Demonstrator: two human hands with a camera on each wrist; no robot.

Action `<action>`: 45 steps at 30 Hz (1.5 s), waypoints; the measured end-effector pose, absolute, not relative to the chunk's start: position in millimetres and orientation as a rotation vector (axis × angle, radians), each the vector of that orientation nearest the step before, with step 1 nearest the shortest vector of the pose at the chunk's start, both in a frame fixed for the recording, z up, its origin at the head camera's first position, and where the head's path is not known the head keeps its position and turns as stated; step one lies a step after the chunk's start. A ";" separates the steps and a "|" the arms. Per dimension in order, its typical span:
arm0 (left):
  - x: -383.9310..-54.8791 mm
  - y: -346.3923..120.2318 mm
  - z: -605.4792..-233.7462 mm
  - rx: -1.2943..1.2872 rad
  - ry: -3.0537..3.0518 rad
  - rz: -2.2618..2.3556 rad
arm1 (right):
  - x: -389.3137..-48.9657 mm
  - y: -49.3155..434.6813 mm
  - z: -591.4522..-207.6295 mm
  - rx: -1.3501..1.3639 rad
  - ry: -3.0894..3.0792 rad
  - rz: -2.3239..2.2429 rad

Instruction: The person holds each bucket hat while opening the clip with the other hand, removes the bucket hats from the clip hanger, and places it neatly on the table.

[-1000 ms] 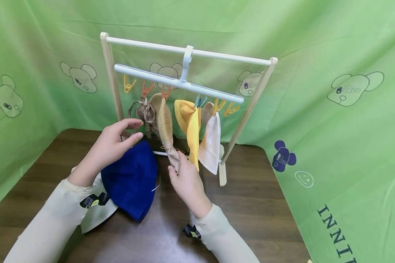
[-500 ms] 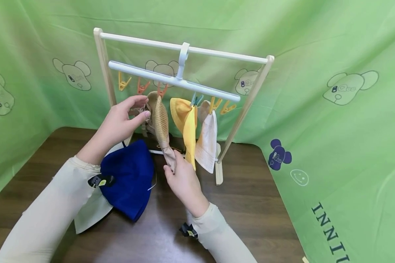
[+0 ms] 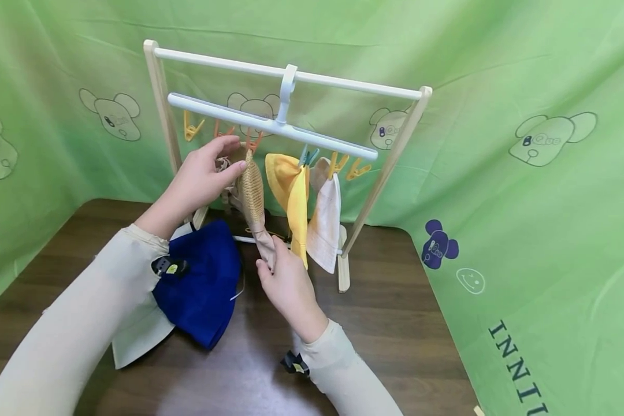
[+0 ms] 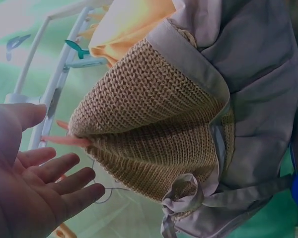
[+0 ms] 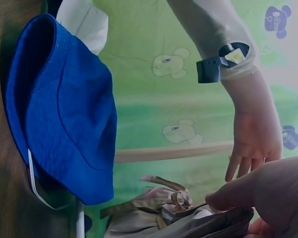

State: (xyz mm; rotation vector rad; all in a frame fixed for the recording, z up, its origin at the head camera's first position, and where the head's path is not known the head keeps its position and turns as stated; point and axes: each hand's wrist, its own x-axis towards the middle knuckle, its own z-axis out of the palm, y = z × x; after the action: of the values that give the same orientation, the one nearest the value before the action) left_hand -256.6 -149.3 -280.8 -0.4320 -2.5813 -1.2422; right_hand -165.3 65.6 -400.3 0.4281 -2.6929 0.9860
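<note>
A tan knitted hat point(image 3: 252, 190) with a fabric brim and bow hangs from an orange clip point(image 4: 69, 141) on a pale blue hanger point(image 3: 223, 114). My right hand point(image 3: 291, 283) pinches the lower edge of its brim between thumb and fingers; the right wrist view shows that thumb on the cloth. Up by the clip is my left hand point(image 3: 203, 170), fingers loosely spread. In the left wrist view a gap separates the left hand point(image 4: 39, 168) from clip and hat. The bow is partly hidden behind the left hand in the head view.
A yellow hat point(image 3: 293, 190) and a white hat point(image 3: 326, 231) hang at the right. Further yellow clips point(image 3: 359, 169) hold nothing. The wooden rack point(image 3: 390, 173) stands at the table's back. A blue hat point(image 3: 200, 283) lies over a whitish one point(image 3: 140, 341) at left.
My left hand has risen and moved right, from beside the bow to the clip at the hat's top. The right hand keeps its pinch on the brim. The head view has shifted slightly.
</note>
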 end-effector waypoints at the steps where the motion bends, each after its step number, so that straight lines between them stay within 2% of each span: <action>1: -258.2 -148.0 -279.5 -0.427 -2.586 -1.231 | -165.4 65.3 -400.5 0.428 -2.688 0.984; 25: -300.0 -121.5 -269.6 -0.286 -2.520 -1.094 | -169.1 79.8 -406.2 0.534 -2.591 0.884; 45: -303.2 -117.1 -280.1 -0.210 -2.370 -1.071 | -169.4 83.2 -411.4 0.472 -2.626 0.889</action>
State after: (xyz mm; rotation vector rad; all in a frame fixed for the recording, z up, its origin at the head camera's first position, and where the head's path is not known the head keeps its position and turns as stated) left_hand -303.2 -117.1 -280.1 -0.2103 -2.3698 -1.0714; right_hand -169.4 83.2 -411.4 0.4721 -2.6261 0.8887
